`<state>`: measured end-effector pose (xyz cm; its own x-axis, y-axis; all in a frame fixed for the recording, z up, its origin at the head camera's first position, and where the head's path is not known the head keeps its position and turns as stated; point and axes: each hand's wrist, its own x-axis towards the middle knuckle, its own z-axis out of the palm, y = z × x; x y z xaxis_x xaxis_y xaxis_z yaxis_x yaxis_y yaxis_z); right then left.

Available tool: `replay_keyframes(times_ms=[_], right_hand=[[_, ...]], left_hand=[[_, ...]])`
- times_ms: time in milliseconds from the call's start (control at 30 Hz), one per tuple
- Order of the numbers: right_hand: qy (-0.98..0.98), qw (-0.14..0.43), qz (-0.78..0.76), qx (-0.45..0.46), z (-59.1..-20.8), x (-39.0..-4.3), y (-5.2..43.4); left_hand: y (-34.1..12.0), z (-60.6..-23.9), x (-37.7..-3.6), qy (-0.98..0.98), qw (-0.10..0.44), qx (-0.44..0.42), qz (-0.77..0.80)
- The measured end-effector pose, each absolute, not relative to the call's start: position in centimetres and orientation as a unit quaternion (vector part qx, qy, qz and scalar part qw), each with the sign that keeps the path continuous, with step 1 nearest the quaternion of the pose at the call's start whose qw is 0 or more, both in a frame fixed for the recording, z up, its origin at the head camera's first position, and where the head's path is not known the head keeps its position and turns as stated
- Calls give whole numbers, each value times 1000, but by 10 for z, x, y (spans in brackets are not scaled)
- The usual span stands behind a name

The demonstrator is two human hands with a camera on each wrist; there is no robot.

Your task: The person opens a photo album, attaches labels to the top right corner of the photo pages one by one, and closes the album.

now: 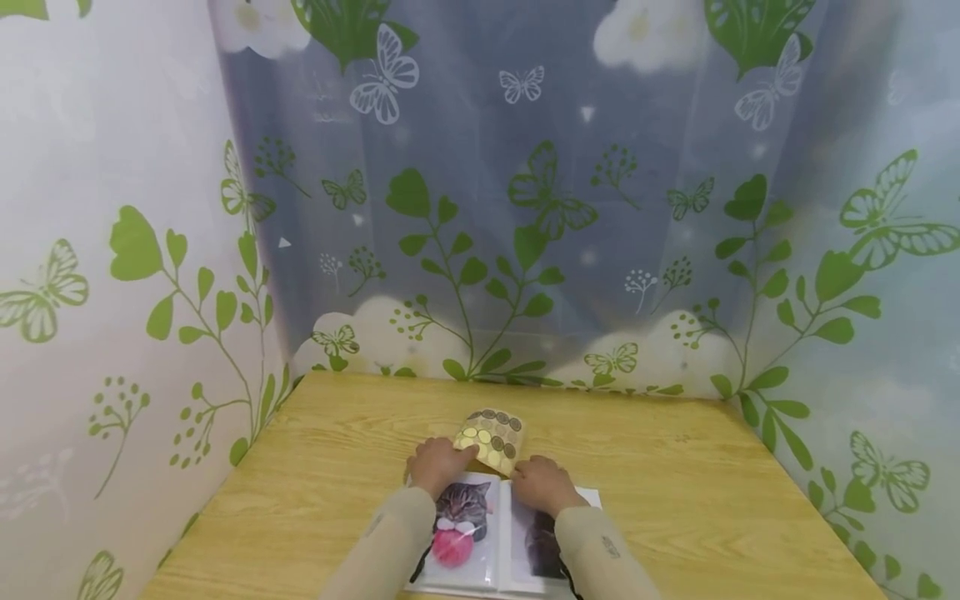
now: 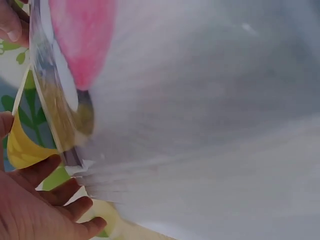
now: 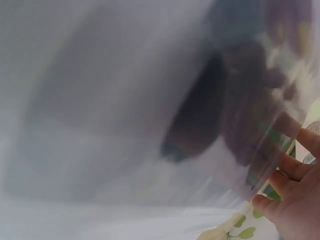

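Nearest the head camera lies an open photo album [image 1: 480,542], flat on the worktop [image 1: 675,492] at its near edge, a grey cat with a pink ball showing on the left page and a darker picture on the right. Both sleeves run over the pages, which probably helps to keep the book lying open.

At the album's far edge the left hand [image 1: 437,463] holds a sticker sheet [image 1: 492,437] of round gold and brown dots, thumb and fingers closed on its near left corner, so the sheet stands tilted up off the wood. The right hand [image 1: 542,485] rests on the top of the right page, fingers bent downward; it seems to press the page rather than grip anything, though its fingertips are hidden from above.

The left wrist view adds what the head view lacks: the left hand's palm and fingers [image 2: 60,197] from below, loosely spread beside the stacked plastic page edges, with a yellow curl of the sheet against them. The right wrist view is mostly blur; only fingers [image 3: 292,192] at the page edge are clear.

Around the worktop hang curtains [image 1: 525,208] printed with green leaves and butterflies.
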<state>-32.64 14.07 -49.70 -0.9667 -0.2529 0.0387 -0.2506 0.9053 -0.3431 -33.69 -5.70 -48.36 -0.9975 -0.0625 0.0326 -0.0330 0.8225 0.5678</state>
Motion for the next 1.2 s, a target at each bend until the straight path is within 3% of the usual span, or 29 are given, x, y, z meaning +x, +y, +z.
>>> replay_keyframes(times_ms=[333, 967, 1200], right_hand=[[962, -12, -254, -102, -487, -328, 152], [926, -25, -377, -19, -473, -324, 161], [921, -27, -389, -4, -468, -319, 164]], left_hand=[[-65, -479, -334, -920, 49, 0, -390], [-60, -476, -322, -885, 10, -54, -463], [-61, -476, -317, -894, 22, -52, -445]])
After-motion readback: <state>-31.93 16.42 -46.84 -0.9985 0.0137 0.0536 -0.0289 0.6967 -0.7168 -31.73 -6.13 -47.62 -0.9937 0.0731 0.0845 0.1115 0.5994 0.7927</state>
